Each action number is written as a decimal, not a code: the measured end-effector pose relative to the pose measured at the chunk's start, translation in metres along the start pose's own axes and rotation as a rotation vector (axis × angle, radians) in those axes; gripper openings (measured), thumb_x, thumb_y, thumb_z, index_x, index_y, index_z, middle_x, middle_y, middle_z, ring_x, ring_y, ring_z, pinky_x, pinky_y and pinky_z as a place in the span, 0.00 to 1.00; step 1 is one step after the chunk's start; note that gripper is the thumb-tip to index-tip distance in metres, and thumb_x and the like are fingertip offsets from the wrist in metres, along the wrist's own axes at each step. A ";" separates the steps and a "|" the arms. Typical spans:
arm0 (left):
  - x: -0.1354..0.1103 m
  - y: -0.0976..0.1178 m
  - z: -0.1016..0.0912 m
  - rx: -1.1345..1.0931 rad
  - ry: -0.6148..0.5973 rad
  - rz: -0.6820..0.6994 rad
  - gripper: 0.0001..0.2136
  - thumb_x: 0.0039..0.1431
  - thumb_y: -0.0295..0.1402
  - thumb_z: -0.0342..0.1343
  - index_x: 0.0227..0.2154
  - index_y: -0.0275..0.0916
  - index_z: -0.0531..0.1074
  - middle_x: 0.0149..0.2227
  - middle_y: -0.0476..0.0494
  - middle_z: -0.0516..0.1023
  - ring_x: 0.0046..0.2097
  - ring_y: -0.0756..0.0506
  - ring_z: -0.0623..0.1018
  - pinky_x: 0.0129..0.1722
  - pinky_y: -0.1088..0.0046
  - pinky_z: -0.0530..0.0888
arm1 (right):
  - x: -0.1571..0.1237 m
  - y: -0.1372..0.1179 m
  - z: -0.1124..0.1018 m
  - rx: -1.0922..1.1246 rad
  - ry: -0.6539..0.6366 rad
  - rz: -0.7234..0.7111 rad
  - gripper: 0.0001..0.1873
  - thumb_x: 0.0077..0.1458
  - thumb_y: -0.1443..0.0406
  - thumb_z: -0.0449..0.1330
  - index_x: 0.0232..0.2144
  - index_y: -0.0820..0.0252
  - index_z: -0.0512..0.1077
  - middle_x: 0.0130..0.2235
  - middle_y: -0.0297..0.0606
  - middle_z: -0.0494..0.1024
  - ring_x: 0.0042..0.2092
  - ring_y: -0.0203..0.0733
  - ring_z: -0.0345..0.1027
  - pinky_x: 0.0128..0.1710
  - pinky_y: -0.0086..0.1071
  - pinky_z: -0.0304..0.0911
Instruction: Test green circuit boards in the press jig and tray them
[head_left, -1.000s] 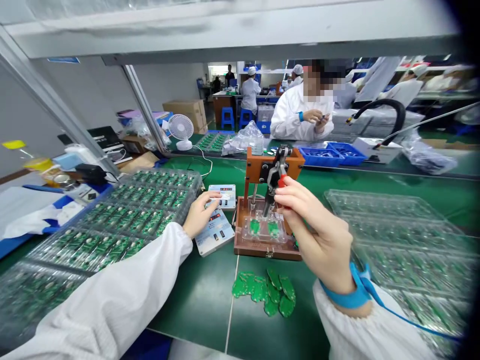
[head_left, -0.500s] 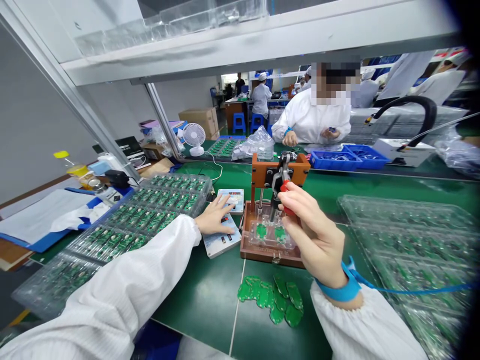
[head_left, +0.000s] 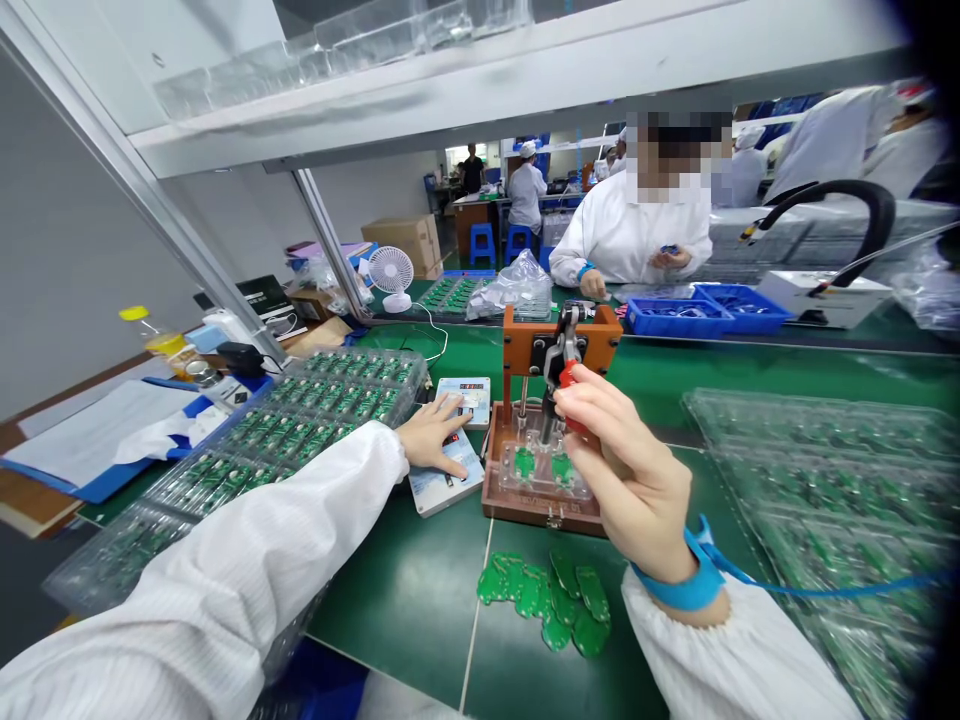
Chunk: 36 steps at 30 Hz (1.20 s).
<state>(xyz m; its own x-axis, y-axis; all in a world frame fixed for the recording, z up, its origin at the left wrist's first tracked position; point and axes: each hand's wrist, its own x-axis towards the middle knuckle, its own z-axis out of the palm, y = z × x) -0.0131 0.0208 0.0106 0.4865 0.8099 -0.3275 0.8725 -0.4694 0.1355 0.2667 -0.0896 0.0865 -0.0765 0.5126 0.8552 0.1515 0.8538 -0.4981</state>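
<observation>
Green mat [head_left: 405,590] covers this bench in a busy workshop. What lies across from it?

A co-worker [head_left: 630,230] in a white coat sits beside blue bins [head_left: 705,310], with a small white fan [head_left: 390,270] further left. Nearer the hands, a clear tray of green boards [head_left: 360,355] lies to the left and another clear tray [head_left: 817,400] lies to the right.

And in the middle of the bench?

A wooden jig [head_left: 544,517] with a toggle clamp [head_left: 562,345] on its raised frame. Two small green boards [head_left: 525,463] sit side by side in a clear holder [head_left: 540,490] on its base, and a loose pile of green boards [head_left: 544,600] lies on the mat in front of it.

What are the hands doing?

The right hand [head_left: 630,470] is closed, its fingers [head_left: 592,400] wrapped around the red handle [head_left: 570,395] of the clamp, and a blue wrist strap [head_left: 679,590] circles the wrist. The left hand [head_left: 435,435] lies open, its fingers spread on a small meter box [head_left: 439,497].

Does the clamp touch the boards?

Its metal rod [head_left: 546,410] reaches down toward them, but I cannot tell whether it touches them.
</observation>
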 end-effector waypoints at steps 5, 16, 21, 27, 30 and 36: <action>-0.005 -0.006 -0.008 -0.026 0.002 -0.011 0.59 0.47 0.65 0.62 0.73 0.35 0.46 0.75 0.31 0.30 0.74 0.25 0.32 0.71 0.44 0.43 | -0.002 0.001 0.000 -0.002 -0.004 -0.001 0.32 0.60 0.78 0.58 0.60 0.42 0.71 0.57 0.31 0.77 0.67 0.48 0.63 0.68 0.50 0.62; -0.007 -0.025 -0.001 -0.064 0.012 0.022 0.62 0.39 0.66 0.65 0.72 0.37 0.51 0.75 0.29 0.33 0.73 0.21 0.35 0.69 0.40 0.46 | 0.001 0.000 0.000 -0.021 -0.007 -0.012 0.28 0.62 0.76 0.57 0.59 0.43 0.73 0.54 0.35 0.79 0.65 0.52 0.65 0.66 0.57 0.65; -0.007 -0.023 -0.003 -0.070 -0.016 0.019 0.62 0.39 0.67 0.65 0.72 0.39 0.50 0.75 0.31 0.32 0.73 0.21 0.35 0.69 0.41 0.46 | 0.000 0.000 0.000 -0.010 -0.003 -0.006 0.30 0.61 0.77 0.58 0.59 0.43 0.72 0.56 0.33 0.78 0.66 0.50 0.64 0.67 0.54 0.64; -0.007 -0.021 -0.003 -0.033 -0.050 0.011 0.62 0.40 0.66 0.65 0.73 0.36 0.48 0.75 0.30 0.31 0.73 0.21 0.33 0.70 0.41 0.44 | -0.001 0.001 0.000 -0.014 -0.003 -0.011 0.30 0.61 0.77 0.58 0.59 0.43 0.72 0.56 0.34 0.78 0.66 0.51 0.64 0.67 0.56 0.63; -0.006 -0.020 -0.001 -0.023 -0.042 0.019 0.62 0.40 0.66 0.65 0.73 0.36 0.49 0.75 0.29 0.31 0.73 0.21 0.33 0.70 0.41 0.44 | 0.000 0.000 0.000 -0.026 -0.008 -0.008 0.29 0.61 0.77 0.58 0.59 0.44 0.72 0.56 0.35 0.78 0.66 0.52 0.64 0.66 0.57 0.63; -0.007 -0.018 -0.003 -0.083 -0.001 0.029 0.62 0.38 0.64 0.67 0.72 0.35 0.51 0.75 0.27 0.31 0.73 0.22 0.35 0.70 0.41 0.44 | -0.001 0.000 0.001 -0.042 -0.006 -0.015 0.29 0.61 0.76 0.58 0.59 0.45 0.72 0.56 0.35 0.78 0.66 0.52 0.64 0.67 0.57 0.63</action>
<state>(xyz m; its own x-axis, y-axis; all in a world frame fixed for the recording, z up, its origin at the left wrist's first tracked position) -0.0325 0.0250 0.0131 0.5121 0.7958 -0.3233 0.8585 -0.4623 0.2218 0.2662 -0.0899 0.0853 -0.0851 0.5004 0.8616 0.1911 0.8569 -0.4788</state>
